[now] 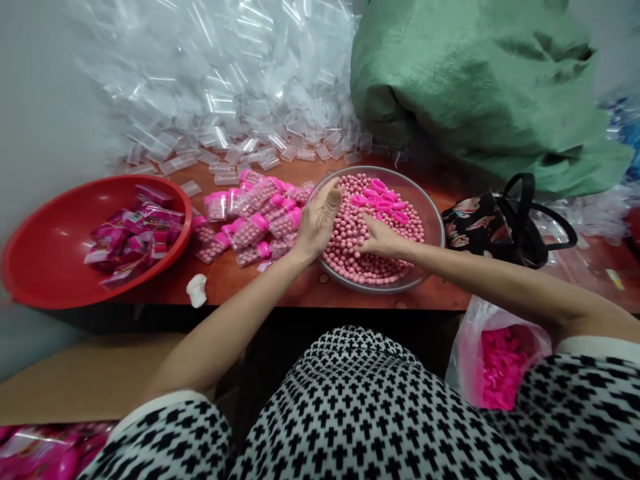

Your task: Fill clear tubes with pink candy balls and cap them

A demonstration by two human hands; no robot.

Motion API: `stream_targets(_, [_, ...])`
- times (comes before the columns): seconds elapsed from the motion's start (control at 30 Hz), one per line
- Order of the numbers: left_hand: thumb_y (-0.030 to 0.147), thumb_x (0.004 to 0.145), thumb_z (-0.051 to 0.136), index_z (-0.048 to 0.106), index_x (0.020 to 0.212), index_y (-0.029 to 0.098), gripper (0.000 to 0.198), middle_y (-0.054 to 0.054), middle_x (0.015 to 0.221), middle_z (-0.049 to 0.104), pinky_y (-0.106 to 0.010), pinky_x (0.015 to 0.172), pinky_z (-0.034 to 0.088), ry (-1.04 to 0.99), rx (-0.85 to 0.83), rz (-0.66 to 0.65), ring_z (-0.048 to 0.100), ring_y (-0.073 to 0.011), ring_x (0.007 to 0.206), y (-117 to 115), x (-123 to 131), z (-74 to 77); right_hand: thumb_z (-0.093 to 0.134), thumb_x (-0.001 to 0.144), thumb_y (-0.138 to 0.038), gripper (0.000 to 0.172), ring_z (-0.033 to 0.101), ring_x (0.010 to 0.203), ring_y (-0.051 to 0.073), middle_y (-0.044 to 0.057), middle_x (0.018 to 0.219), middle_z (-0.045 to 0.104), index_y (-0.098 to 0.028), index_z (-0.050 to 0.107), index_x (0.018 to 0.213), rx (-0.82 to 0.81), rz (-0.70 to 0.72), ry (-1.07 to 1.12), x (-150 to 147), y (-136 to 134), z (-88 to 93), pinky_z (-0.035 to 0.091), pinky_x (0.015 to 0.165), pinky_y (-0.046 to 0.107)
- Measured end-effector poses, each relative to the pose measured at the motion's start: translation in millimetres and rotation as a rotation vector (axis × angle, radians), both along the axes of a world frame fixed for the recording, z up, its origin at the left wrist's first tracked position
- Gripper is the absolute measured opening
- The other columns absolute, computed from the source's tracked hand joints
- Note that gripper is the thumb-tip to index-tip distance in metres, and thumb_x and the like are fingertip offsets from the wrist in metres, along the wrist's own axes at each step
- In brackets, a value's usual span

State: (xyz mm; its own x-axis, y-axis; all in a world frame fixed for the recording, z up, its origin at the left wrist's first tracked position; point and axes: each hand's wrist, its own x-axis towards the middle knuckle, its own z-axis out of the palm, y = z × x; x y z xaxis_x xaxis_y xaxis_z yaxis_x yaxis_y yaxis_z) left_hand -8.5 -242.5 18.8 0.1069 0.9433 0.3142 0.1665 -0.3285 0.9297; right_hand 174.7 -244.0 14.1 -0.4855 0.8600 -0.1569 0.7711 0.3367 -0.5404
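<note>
Right hand (pixel 377 237) among round pink beads (pixel 383 267), left hand (pixel 317 217) at the rim of a wide grey metal bowl (pixel 443 233)

The right fingers point leftward into the beads, partly curled; whether they have hold of any, I cannot tell; the left fingers stand close together over the bowl's left edge, and whether they enclose anything does not show.

The bowl sits on the reddish-brown bench (pixel 300 293) beneath both sets of fingers, presumably for an easy reach; glossy bright-pink plastic pieces (pixel 385 199) lie on the beads just beyond the right fingers, perhaps kept uppermost so they do not sink; clear plastic bottles with pink caps, full of beads (pixel 250 230), lie just left of the left fingers; a heap of small clear plastic containers (pixel 225 107) rises farther beyond them, probably stacked back to spare working room.

Well left of the left fingers, a red plastic basin (pixel 50 227) holds shiny pink packets (pixel 140 233), its sloping wall likely stopping them sliding off; the packets bear printing, too small to read; no brand is legible anywhere.
</note>
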Motion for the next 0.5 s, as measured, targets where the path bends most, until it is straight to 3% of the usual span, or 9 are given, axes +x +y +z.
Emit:
stream_targets(0.13, [0.063,0.097,0.043,0.065,0.115,0.021,0.050,-0.007,0.112,0.072,-0.035,0.098,0.049,-0.026,0.044,0.068,0.065,-0.0219,0.106,-6,-2,3.6,0.075,0.071,-0.043,0.069,0.064,0.108,0.029,0.012,0.122,0.065,-0.019,0.045,0.128,-0.112,-0.111,0.442,18,-10,4.2,0.052,0.099,0.050])
stream_targets(0.23, [0.040,0.095,0.049,0.064,0.100,0.021,0.025,-0.002,0.085,0.068,-0.030,0.076,0.051,-0.006,0.033,-0.010,0.063,-0.0174,0.078,-17,-3,7.3,0.079,0.068,-0.048,0.075,0.065,0.106,0.027,0.011,0.121,0.063,-0.022,0.042,0.128,-0.136,-0.160,0.608,22,-15,6.1,0.054,0.097,0.048])
stream_targets(0.37, [0.021,0.081,0.054,0.065,0.087,0.019,0.012,-0.002,0.083,0.070,-0.029,0.074,0.051,0.236,0.057,-0.176,0.063,-0.0168,0.074,-32,-4,12.9,0.081,0.068,-0.055,0.084,0.061,0.117,0.029,0.013,0.128,0.059,-0.022,0.039,0.133,-0.088,-0.152,0.640,21,-15,6.2,0.048,0.106,0.049])
stream_targets(0.5, [0.017,0.076,0.060,0.062,0.086,0.019,0.010,-0.002,0.081,0.070,-0.028,0.071,0.050,0.382,0.006,-0.235,0.065,-0.0170,0.074,-34,-2,16.6,0.075,0.075,-0.062,0.087,0.058,0.123,0.030,0.015,0.133,0.058,-0.020,0.037,0.141,-0.067,-0.102,0.577,21,-16,0.9,0.044,0.111,0.051])
